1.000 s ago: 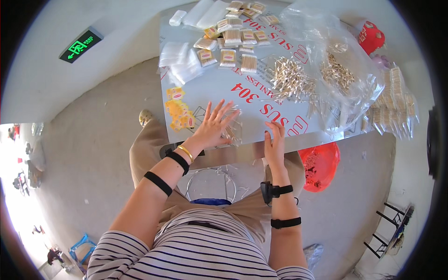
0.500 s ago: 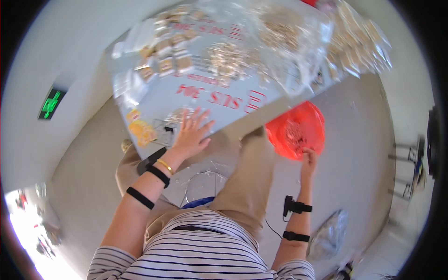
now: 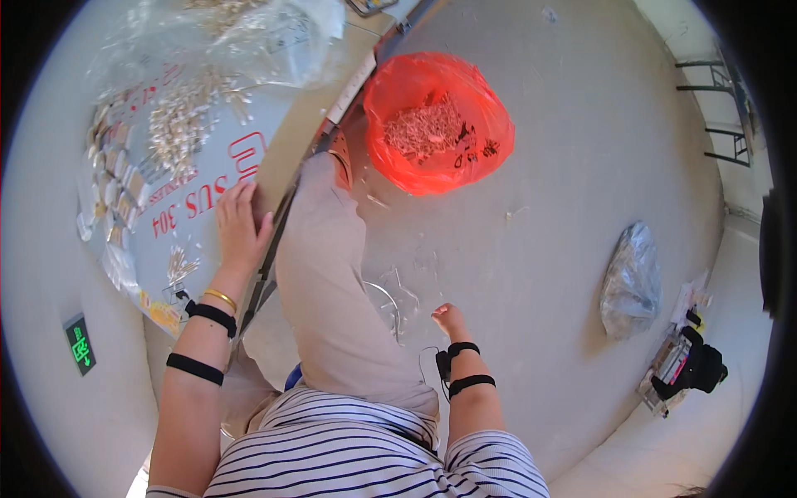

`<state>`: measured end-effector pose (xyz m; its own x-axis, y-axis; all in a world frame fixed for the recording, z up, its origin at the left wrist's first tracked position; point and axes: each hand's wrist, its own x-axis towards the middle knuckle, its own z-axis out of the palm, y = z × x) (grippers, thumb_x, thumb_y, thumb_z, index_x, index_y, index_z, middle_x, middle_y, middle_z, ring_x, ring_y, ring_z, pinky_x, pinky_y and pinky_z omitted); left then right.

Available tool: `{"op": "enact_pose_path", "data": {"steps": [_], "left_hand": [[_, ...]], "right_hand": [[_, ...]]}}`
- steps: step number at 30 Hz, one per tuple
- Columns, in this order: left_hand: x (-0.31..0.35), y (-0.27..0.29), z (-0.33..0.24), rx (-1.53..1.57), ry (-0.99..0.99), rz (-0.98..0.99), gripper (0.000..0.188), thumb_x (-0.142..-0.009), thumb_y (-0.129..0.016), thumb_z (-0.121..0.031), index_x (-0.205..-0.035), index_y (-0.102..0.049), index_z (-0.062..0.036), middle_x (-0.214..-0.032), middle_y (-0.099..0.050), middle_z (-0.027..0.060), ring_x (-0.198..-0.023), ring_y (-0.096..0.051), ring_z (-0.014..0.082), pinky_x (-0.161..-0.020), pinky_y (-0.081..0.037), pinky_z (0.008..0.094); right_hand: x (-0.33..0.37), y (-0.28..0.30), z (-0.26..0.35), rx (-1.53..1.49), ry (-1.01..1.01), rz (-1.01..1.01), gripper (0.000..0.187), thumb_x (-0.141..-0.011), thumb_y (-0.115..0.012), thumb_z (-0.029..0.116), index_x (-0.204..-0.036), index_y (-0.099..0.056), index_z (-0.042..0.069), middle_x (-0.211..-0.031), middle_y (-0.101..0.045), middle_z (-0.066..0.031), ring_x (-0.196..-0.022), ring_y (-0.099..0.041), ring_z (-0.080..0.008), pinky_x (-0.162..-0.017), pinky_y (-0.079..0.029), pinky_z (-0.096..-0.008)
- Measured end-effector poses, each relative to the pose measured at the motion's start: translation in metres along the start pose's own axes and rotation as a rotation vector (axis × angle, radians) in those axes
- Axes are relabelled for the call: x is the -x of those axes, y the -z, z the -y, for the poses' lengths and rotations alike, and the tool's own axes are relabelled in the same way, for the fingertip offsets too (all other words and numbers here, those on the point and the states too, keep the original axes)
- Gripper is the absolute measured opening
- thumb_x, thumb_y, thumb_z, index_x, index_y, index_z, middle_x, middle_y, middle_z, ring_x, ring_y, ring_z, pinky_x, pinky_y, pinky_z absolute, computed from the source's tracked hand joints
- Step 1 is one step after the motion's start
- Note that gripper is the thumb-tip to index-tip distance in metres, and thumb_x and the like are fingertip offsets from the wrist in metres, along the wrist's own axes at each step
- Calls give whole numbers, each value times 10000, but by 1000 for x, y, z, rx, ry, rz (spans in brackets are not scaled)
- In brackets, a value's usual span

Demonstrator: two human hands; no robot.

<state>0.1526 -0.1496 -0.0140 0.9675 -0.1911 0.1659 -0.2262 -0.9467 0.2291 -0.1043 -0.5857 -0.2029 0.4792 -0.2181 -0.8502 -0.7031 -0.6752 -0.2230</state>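
Note:
My left hand [image 3: 239, 226] lies flat on the printed tabletop [image 3: 220, 158] near its right edge, fingers stretched out and holding nothing. Close to its wrist is a small scatter of thin pale sticks [image 3: 180, 267]. My right hand [image 3: 450, 321] hangs over the floor to the right of my leg, its fingers curled together; what is in them, if anything, is too small to tell. Beyond it, well apart from the hand, a red plastic bag [image 3: 490, 116] stands on the floor with many small thin pieces [image 3: 423, 129] inside.
A heap of pale sticks [image 3: 178, 124] and a clear plastic bag [image 3: 282, 50] are on the table. Small packets [image 3: 120, 187] line its left side, with yellow packets [image 3: 162, 314] nearer. A grey plastic bag [image 3: 631, 282] sits on the floor at right.
The view has turned to the right, so the table now shows farther left. My right hand has drawn back from the red bag's rim toward my body. My left hand stays on the table.

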Motion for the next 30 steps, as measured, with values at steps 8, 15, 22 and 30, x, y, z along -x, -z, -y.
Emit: {"op": "enact_pose_path", "data": {"steps": [8,15,22,30], "left_hand": [[-1,-8,-3,-29,-33,39,611,-851,-623,-246,-1397,-462,-22,-1383,-471,155,-1290,-409,348,-1112,-292,490],[3,-2,3,-55,-27,63,597,-851,-612,-255,-1377,-480,-3,-1362,-473,173,-1292,-403,368,-1113,-289,503],[0,-3,-5,27,32,34,625,-796,-667,-239,-1362,-497,-36,-1328,-496,179,-1256,-444,383,-1110,-320,515],[-5,-2,-4,95,32,-43,593,-795,-691,-240,-1331,-509,-65,-1292,-513,128,-1237,-461,351,-1099,-361,484]], "right_hand": [[-34,-51,-6,75,-105,46,232,-747,-748,265,-853,-716,61,-863,-725,-155,-857,-699,-328,-756,-550,-420],[-67,-76,52,38,-54,131,245,-760,-703,262,-859,-708,39,-856,-720,-163,-859,-695,-350,-740,-545,-432],[-81,-53,55,120,56,90,263,-783,-678,269,-874,-701,24,-893,-714,-194,-890,-686,-376,-751,-544,-453],[-47,-27,9,130,161,-5,269,-826,-690,275,-884,-698,13,-807,-715,-171,-718,-704,-280,-662,-554,-402]]}}
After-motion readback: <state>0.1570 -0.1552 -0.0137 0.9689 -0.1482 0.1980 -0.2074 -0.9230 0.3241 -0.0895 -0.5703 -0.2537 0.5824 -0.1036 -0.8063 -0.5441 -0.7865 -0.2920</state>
